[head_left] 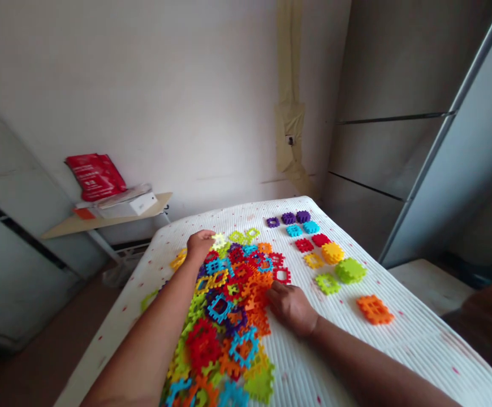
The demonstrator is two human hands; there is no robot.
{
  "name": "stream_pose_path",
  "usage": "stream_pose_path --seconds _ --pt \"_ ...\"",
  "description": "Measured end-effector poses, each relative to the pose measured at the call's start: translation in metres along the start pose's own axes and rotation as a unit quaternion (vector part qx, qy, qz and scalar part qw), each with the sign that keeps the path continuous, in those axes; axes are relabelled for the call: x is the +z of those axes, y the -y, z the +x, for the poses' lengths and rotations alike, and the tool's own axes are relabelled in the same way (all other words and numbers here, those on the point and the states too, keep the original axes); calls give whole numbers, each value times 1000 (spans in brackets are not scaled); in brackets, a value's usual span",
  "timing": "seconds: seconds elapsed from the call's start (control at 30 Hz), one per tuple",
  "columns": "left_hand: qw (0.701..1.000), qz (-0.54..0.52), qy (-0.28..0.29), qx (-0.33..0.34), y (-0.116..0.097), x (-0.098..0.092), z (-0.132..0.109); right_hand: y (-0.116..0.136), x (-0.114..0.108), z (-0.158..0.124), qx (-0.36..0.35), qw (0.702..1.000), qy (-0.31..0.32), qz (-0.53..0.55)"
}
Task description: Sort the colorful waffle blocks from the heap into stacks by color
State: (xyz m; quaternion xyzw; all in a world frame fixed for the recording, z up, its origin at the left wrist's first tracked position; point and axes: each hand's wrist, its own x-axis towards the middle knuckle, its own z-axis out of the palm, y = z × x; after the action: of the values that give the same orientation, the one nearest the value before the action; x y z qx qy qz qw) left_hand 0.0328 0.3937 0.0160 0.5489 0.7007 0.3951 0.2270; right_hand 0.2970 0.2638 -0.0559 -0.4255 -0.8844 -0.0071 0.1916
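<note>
Left hand (201, 244): at the heap's far side, fingertips apparently pinching a pale lime tile (219, 241).
Right hand (290, 305): fingers curled against orange tiles (258, 291) at the heap's right edge; I cannot tell whether they grip any.
Tile heap (219, 308): mixed toothed plastic tiles, some with window openings, spread over the ribbed white surface (301, 376) between and below the hands.
Colour groups: to the right lie 3 purple groups (288, 218), 2 light-blue (302, 228), 2 red (313, 242), 2 yellow (324, 256), 2 lime (341, 275) and 1 orange tile (375, 310).
Snag risk: interlocked teeth could drag neighbours along if a tile is pulled sideways.
Topple risk: a sleeve-height sweep of the right forearm (356, 356) could knock the lime stack.
Hidden: the left forearm (156, 322) covers part of the heap's left side; overlapping tiles conceal lower layers.
Cut off: the heap's near end leaves the frame.
Hard to make out: the pale lime tile's washed-out outline, and a blurred brown shape (487, 322) at right.
</note>
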Motion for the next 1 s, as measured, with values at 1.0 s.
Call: stream_pose_path --seconds 1.0 --pt "983 -112 114 86 6 -20 -201 22 -84 -22 -19 998 31 60"
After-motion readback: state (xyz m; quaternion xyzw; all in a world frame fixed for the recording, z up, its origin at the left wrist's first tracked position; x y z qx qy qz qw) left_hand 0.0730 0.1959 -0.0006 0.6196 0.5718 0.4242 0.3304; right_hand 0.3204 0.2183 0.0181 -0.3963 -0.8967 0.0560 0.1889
